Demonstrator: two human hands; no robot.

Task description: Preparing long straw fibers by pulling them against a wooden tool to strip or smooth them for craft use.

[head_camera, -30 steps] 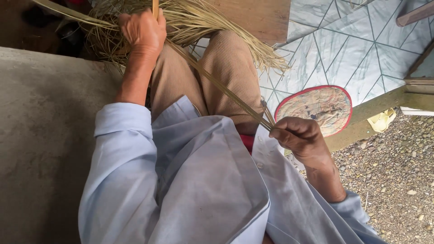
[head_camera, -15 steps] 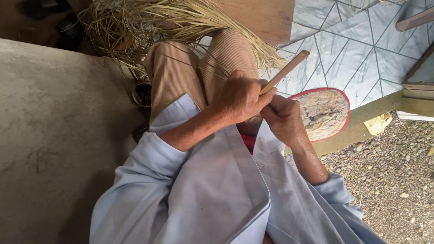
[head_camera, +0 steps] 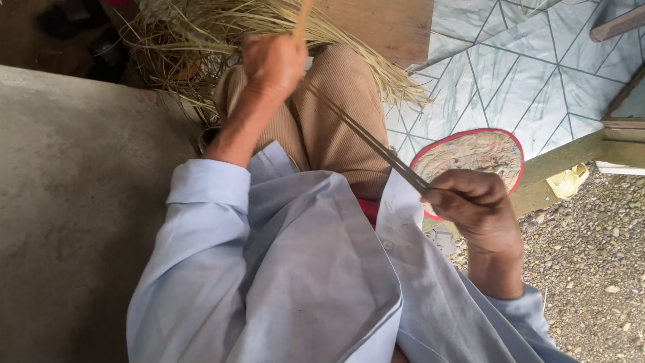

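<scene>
Both hands are closed on one thin strip (head_camera: 363,138) stretched taut over the lap, left hand (head_camera: 272,64) holding its far upper end, right hand (head_camera: 474,202) pinching its near lower end.

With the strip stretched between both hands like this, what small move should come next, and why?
Probably bring the left hand back toward the right hand. The thin strip is already taut between them, and the left arm looks fully extended over the fibre pile.
</scene>
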